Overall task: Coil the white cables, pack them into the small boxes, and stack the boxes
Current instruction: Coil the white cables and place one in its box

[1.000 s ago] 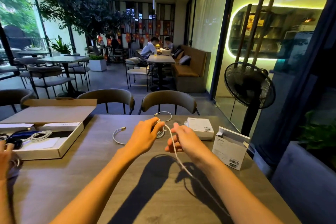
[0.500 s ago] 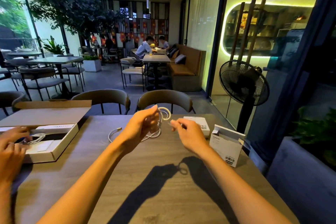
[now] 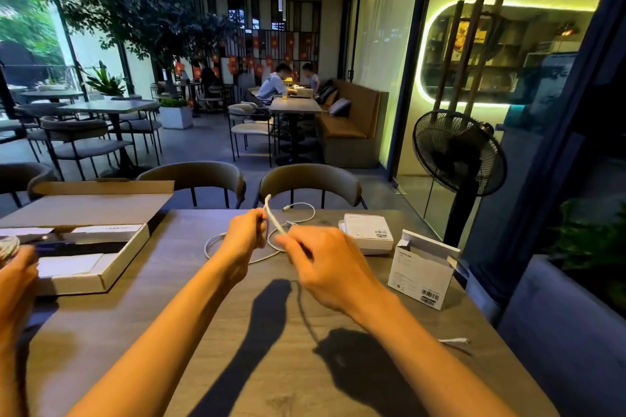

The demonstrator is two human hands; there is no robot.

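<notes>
Above the far middle of the wooden table (image 3: pixel 237 332), the left hand (image 3: pixel 242 240) and right hand (image 3: pixel 325 267) each pinch the white cable (image 3: pixel 271 213), its remaining loops lying on the tabletop beyond them, near the closed small box (image 3: pixel 367 235) and the open small box (image 3: pixel 421 272).

head-worn view, forward and down, close over the table (image 3: pixel 189 322)
</notes>
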